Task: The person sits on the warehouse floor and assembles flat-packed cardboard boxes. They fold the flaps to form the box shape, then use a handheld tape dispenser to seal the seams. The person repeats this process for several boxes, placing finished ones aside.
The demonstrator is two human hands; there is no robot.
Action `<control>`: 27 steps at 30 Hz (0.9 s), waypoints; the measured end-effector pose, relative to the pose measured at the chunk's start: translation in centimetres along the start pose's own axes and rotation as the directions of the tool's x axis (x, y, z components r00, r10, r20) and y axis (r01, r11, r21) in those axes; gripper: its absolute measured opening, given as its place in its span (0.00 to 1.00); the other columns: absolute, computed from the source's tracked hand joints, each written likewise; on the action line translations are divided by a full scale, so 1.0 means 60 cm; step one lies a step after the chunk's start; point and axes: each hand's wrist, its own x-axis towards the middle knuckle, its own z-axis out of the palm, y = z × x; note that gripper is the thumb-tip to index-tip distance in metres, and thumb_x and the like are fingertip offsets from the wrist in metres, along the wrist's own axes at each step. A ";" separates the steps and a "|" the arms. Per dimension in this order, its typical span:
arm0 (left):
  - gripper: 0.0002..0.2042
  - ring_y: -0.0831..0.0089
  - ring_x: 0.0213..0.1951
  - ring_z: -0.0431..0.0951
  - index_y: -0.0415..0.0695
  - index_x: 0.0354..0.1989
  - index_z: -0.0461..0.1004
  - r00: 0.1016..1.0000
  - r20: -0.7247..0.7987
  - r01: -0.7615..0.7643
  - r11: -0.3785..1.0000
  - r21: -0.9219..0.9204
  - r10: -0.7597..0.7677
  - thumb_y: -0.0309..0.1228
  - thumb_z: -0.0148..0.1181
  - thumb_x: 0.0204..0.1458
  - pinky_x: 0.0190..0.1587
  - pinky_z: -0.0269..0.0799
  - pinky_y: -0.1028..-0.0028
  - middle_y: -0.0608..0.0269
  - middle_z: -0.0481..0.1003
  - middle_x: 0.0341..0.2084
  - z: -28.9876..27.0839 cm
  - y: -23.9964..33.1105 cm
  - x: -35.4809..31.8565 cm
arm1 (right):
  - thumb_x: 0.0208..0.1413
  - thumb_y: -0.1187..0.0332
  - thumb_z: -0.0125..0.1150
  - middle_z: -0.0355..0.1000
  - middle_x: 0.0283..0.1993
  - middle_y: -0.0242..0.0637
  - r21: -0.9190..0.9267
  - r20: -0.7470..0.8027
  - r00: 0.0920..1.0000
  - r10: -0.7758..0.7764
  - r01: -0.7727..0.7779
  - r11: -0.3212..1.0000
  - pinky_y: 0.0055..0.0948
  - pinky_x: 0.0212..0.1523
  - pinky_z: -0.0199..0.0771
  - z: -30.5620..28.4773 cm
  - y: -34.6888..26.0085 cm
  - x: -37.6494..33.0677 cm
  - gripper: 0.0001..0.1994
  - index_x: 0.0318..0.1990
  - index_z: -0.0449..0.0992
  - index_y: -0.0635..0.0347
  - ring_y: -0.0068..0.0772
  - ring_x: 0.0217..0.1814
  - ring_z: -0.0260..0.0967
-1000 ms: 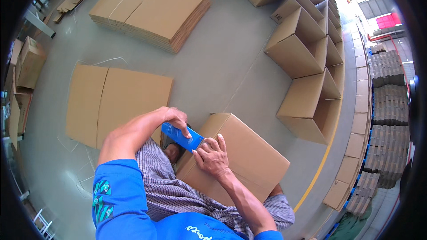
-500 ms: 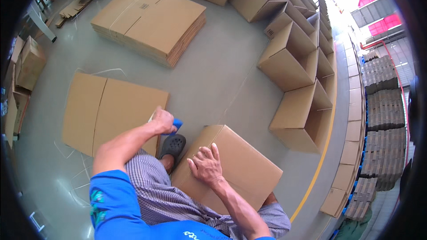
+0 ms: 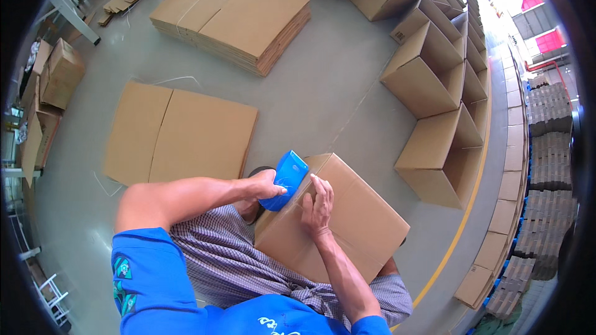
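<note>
A cardboard box (image 3: 354,211) stands between my legs, its flap face turned upward. My left hand (image 3: 264,185) is closed around a blue tape dispenser (image 3: 290,180), which lies against the box's left edge. Beside it, my right hand (image 3: 318,206) rests on top of the box near that edge, fingers stretched out and holding nothing. The dispenser's underside and its contact with the box are partly hidden.
A low pile of flattened cartons (image 3: 198,139) lies to the left, with a taller strapped stack (image 3: 236,15) behind. Open boxes (image 3: 428,161) line the right side beside a yellow floor line (image 3: 456,229). White strapping (image 3: 177,79) lies loose on the floor.
My left hand has brought the blue tape dispenser rightward to the box's edge. My right hand has shifted on the box top, its fingers now pointing upward. The whole view has shifted slightly.
</note>
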 end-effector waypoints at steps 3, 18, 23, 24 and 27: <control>0.27 0.50 0.50 0.77 0.33 0.49 0.70 0.949 -0.300 0.178 0.946 0.270 -0.093 0.42 0.68 0.49 0.51 0.72 0.60 0.41 0.76 0.45 0.045 0.076 -0.033 | 0.56 0.72 0.51 0.67 0.60 0.44 -0.027 0.021 1.000 0.005 -0.005 1.000 0.47 0.68 0.53 -0.004 0.006 0.003 0.22 0.59 0.66 0.64 0.48 0.64 0.61; 0.20 0.43 0.46 0.77 0.39 0.48 0.63 0.661 -0.743 0.232 0.970 0.075 -0.101 0.41 0.58 0.56 0.49 0.69 0.50 0.38 0.77 0.39 0.126 0.054 0.017 | 0.52 0.68 0.61 0.63 0.62 0.49 -0.215 -0.484 0.782 0.392 -0.541 0.813 0.45 0.67 0.56 -0.148 -0.008 -0.207 0.22 0.56 0.69 0.64 0.50 0.67 0.57; 0.19 0.42 0.47 0.77 0.41 0.47 0.65 0.667 -0.745 0.163 0.981 0.106 -0.030 0.42 0.58 0.55 0.50 0.69 0.50 0.40 0.77 0.42 0.152 0.068 0.026 | 0.54 0.55 0.64 0.60 0.62 0.62 -0.054 -0.735 0.114 0.668 -0.992 0.110 0.48 0.66 0.56 -0.263 0.085 -0.450 0.31 0.56 0.65 0.70 0.55 0.66 0.56; 0.20 0.43 0.47 0.76 0.43 0.48 0.66 0.682 -0.731 0.148 0.981 0.123 -0.011 0.44 0.58 0.54 0.50 0.69 0.50 0.42 0.77 0.44 0.160 0.063 0.028 | 0.55 0.54 0.64 0.63 0.59 0.58 0.104 -0.650 0.058 0.758 -0.981 0.164 0.44 0.62 0.60 -0.262 0.089 -0.469 0.30 0.56 0.65 0.71 0.50 0.62 0.60; 0.21 0.43 0.47 0.77 0.42 0.49 0.67 0.649 -0.761 0.170 0.973 0.156 0.009 0.44 0.59 0.54 0.49 0.69 0.51 0.43 0.77 0.43 0.140 0.030 0.050 | 0.58 0.52 0.62 0.73 0.49 0.48 0.565 -0.317 0.067 0.946 -0.788 0.245 0.33 0.49 0.73 -0.263 0.097 -0.450 0.29 0.55 0.67 0.71 0.35 0.49 0.72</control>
